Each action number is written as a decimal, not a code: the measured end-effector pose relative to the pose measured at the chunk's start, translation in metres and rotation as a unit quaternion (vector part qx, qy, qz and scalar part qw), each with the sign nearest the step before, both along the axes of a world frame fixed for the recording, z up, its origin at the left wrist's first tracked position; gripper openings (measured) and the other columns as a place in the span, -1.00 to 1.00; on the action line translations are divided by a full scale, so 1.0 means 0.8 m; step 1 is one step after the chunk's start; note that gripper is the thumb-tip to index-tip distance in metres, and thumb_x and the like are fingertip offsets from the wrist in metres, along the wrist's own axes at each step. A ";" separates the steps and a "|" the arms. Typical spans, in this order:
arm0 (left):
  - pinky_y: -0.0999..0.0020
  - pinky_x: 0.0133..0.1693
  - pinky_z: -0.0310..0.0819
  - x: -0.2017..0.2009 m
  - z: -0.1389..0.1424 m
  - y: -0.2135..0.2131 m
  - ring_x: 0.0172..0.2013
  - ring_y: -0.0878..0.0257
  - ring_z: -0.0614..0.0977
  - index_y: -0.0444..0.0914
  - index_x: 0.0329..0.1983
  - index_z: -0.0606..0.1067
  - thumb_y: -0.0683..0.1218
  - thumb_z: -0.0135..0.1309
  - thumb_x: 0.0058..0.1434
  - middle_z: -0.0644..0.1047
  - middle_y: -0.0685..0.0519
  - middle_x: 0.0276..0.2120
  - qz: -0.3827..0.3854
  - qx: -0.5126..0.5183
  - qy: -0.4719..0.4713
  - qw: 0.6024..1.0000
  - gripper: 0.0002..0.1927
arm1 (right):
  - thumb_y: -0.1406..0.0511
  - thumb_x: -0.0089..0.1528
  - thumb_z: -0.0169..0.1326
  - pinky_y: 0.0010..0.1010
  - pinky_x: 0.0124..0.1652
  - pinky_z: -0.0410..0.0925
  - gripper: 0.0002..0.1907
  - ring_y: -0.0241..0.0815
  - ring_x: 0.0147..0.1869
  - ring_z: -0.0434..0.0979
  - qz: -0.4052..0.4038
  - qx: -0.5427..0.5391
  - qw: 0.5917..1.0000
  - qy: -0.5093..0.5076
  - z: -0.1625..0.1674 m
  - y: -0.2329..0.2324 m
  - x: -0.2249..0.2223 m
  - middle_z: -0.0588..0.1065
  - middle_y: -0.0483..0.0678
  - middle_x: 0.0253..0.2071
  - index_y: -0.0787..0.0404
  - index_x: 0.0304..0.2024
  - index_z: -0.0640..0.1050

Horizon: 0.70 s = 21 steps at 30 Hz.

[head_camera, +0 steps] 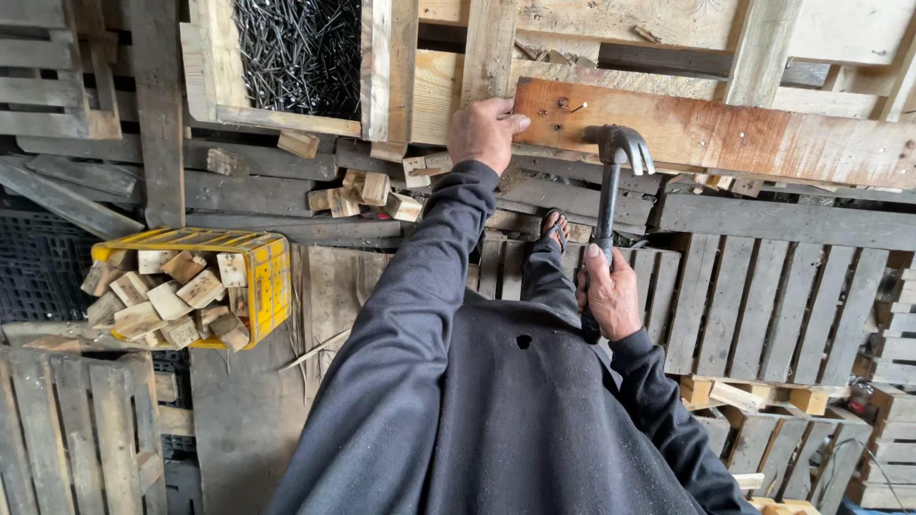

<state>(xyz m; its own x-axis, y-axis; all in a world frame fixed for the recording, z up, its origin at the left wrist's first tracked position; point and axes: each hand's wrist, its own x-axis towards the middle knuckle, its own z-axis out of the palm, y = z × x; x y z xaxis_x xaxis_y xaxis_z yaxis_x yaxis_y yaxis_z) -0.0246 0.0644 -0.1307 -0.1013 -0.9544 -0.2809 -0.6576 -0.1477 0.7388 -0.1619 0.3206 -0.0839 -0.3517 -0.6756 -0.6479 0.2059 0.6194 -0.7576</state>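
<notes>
Fingers (605, 286) around hammer (611, 181), probably near nail (575, 108).

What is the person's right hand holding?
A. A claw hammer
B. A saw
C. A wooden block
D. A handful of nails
A: the right hand grips the dark handle of a claw hammer, head raised beside the reddish plank that the left hand steadies.

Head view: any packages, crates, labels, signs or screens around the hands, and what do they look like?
Yellow plastic lattice crate: left of the person, tipped on its side, full of pale wooden offcut blocks.
Wooden bin of black nails: top left, rectangular.
No labels, signs or screens visible.
</notes>
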 end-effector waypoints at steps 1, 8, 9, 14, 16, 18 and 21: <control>0.30 -0.07 0.56 0.002 -0.003 -0.001 -0.23 0.22 0.74 -0.16 -0.09 0.67 0.01 0.40 0.00 0.71 0.06 -0.21 0.015 0.005 0.014 1.000 -0.61 | 0.02 0.39 -0.01 -0.47 -0.61 0.25 -0.62 -0.35 -0.62 0.33 0.004 -0.001 1.000 -0.001 -0.004 -0.001 0.001 0.35 -0.15 -0.56 0.19 -0.26 0.37; 0.18 -0.12 0.56 0.007 -0.009 -0.029 -0.20 0.09 0.70 -0.22 -0.18 0.68 0.15 0.31 0.08 0.68 -0.03 -0.24 -0.009 0.077 -0.052 0.996 -0.60 | 0.01 0.36 0.03 -0.45 -0.60 0.26 -0.60 -0.33 -0.63 0.33 0.021 -0.013 1.000 0.015 -0.038 0.006 0.001 0.35 -0.15 -0.58 0.18 -0.27 0.33; 0.11 -0.12 0.57 -0.001 -0.012 -0.032 -0.19 0.02 0.68 -0.29 -0.17 0.65 0.23 0.22 0.23 0.66 -0.07 -0.23 -0.013 0.113 -0.061 0.992 -0.51 | 0.01 0.35 0.03 -0.45 -0.60 0.26 -0.61 -0.33 -0.63 0.33 0.017 -0.008 1.000 0.012 -0.041 0.008 -0.001 0.34 -0.16 -0.58 0.17 -0.27 0.33; 0.15 -0.39 0.63 -0.062 -0.052 -0.020 -0.36 0.14 0.69 -0.22 -0.04 0.48 0.40 -0.12 0.28 0.58 0.01 -0.33 0.125 0.050 -0.091 0.987 -0.37 | 0.01 0.35 0.02 -0.46 -0.60 0.26 -0.61 -0.34 -0.63 0.33 0.026 0.001 1.000 0.009 -0.044 0.009 -0.016 0.35 -0.16 -0.57 0.17 -0.27 0.35; 0.14 -0.47 0.65 -0.079 -0.071 -0.006 -0.38 0.12 0.69 -0.23 0.16 0.38 0.37 -0.25 0.36 0.56 -0.01 -0.26 0.176 -0.010 -0.063 0.982 -0.34 | 0.02 0.35 0.02 -0.46 -0.61 0.25 -0.63 -0.34 -0.63 0.32 0.025 -0.003 1.000 0.004 -0.041 0.001 -0.022 0.34 -0.16 -0.58 0.17 -0.27 0.35; 0.06 -0.38 0.62 -0.086 -0.083 0.001 -0.33 0.03 0.69 -0.21 0.00 0.41 0.41 -0.23 0.36 0.58 -0.04 -0.25 0.179 -0.036 -0.123 0.976 -0.37 | 0.05 0.35 0.02 -0.46 -0.62 0.24 -0.65 -0.33 -0.64 0.30 0.014 0.004 1.000 -0.009 -0.033 -0.009 -0.022 0.34 -0.16 -0.58 0.17 -0.28 0.34; 0.07 -0.32 0.63 -0.083 -0.087 -0.001 -0.28 0.02 0.70 -0.19 -0.06 0.42 0.44 -0.26 0.36 0.59 -0.04 -0.23 0.175 -0.023 -0.126 0.976 -0.35 | 0.07 0.37 0.02 -0.46 -0.61 0.25 -0.65 -0.32 -0.64 0.31 0.022 0.023 0.999 0.028 -0.002 -0.026 -0.011 0.35 -0.15 -0.58 0.21 -0.31 0.37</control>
